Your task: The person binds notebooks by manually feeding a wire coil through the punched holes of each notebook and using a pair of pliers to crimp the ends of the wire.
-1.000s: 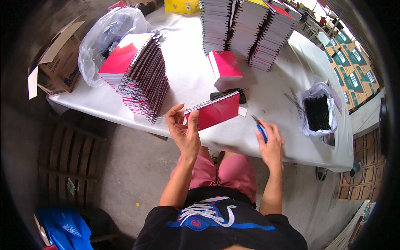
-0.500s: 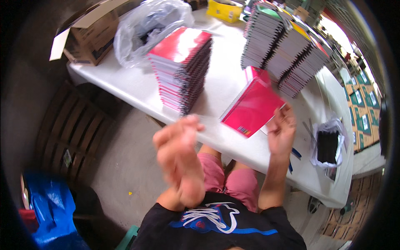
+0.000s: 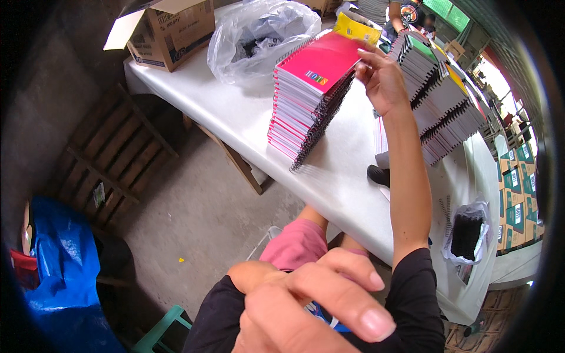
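Note:
A tall stack of red spiral notebooks [image 3: 294, 112] leans on the white table in front of me, its black coils toward the right. On its top lies a red notebook [image 3: 321, 62], and my right hand [image 3: 384, 82] has its curled fingers at that notebook's right edge. My left hand [image 3: 312, 300] is raised close in front of my chest, fingers stretched out and holding nothing. Right of my right forearm stand stacks of other spiral notebooks [image 3: 432, 120] with green and yellow covers. A black object [image 3: 378, 175] lies beside that forearm, partly hidden.
A clear plastic bag [image 3: 226, 56] with black contents and an open cardboard box [image 3: 179, 32] stand at the back left. A yellow package [image 3: 357, 26] lies farther back, near another person. A white bag [image 3: 468, 232] of black coils sits at the right. A blue sheet [image 3: 65, 253] is lower left.
My right hand has moved forward with the red notebook, which now lies on the red stack. My left hand has come down and nearer to me. The view has shifted.

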### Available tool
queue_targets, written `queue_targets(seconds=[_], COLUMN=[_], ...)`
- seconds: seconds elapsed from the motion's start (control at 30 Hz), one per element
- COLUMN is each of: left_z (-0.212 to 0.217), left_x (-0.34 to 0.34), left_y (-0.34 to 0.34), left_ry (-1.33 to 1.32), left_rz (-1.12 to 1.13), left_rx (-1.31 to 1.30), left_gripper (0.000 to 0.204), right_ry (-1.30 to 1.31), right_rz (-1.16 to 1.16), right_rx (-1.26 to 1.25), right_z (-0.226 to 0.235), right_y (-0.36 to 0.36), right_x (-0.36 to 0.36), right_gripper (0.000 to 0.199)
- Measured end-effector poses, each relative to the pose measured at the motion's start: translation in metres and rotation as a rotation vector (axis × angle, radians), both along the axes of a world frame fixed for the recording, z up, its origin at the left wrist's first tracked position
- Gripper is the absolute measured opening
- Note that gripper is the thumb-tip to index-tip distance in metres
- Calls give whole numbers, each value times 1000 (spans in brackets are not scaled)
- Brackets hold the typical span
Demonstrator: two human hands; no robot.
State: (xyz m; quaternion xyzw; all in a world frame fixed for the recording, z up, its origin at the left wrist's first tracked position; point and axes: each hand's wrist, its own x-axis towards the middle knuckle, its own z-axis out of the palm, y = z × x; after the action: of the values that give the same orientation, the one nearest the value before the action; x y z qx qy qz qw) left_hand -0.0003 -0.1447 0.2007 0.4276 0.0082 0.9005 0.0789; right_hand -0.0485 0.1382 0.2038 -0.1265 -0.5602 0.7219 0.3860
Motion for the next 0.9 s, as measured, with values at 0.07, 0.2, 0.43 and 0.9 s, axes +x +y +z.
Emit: queue_targets(seconds=[0.07, 0.2, 0.43, 0.9], left_z=[-10, -14, -18, 6], left_x=[-11, 9, -9, 37], left_y=[3, -6, 17, 77], left_ry=[137, 36, 223, 266], left_rz=[-38, -108, -132, -665], left_rx=[90, 106, 291, 512], left_gripper=[32, 43, 45, 59], right_ry=[-209, -590, -248, -1124], right_rz=[-57, -350, 38, -252], right_rx=[203, 590, 252, 660], right_z=[-3, -9, -38, -400], right_y=[11, 15, -43, -125], right_x=[-2, -6, 71, 187], right_gripper=[34, 53, 45, 20])
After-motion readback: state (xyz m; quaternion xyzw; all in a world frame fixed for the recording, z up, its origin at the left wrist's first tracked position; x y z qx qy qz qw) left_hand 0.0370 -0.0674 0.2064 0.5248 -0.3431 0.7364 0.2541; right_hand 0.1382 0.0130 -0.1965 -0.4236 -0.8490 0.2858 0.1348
